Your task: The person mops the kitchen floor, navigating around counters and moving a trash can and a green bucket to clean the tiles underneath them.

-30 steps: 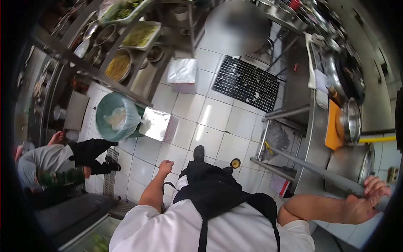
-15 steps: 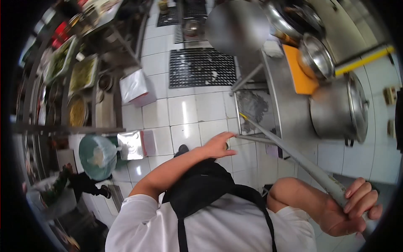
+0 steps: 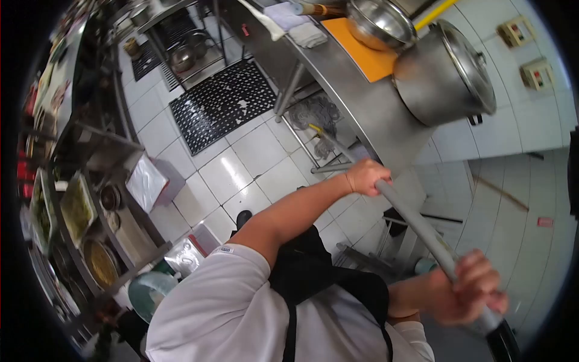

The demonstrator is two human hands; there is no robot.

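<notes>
A mop with a long grey handle (image 3: 416, 223) slants from under the steel table to the lower right. Its grey stringy mop head (image 3: 315, 113) lies below the table, beside a yellow joint on the shaft. Closed around the middle of the handle is my left hand (image 3: 366, 177). My right hand (image 3: 473, 286), somewhat blurred, wraps the handle near its black end. The table's lower rail partly hides the shaft and head.
On the steel table (image 3: 374, 127) stand a large lidded pot (image 3: 437, 75), an orange cutting board (image 3: 362, 51) and a metal bowl (image 3: 380, 24). A black perforated mat (image 3: 223, 105) lies on the tiles. Shelves with food trays (image 3: 78, 208) line the left. A green bin (image 3: 148, 295) sits lower left.
My left hand has closed on the mop handle; before, it was off it with fingers apart. My right hand keeps its grip. The view has turned and shifted to the right.
</notes>
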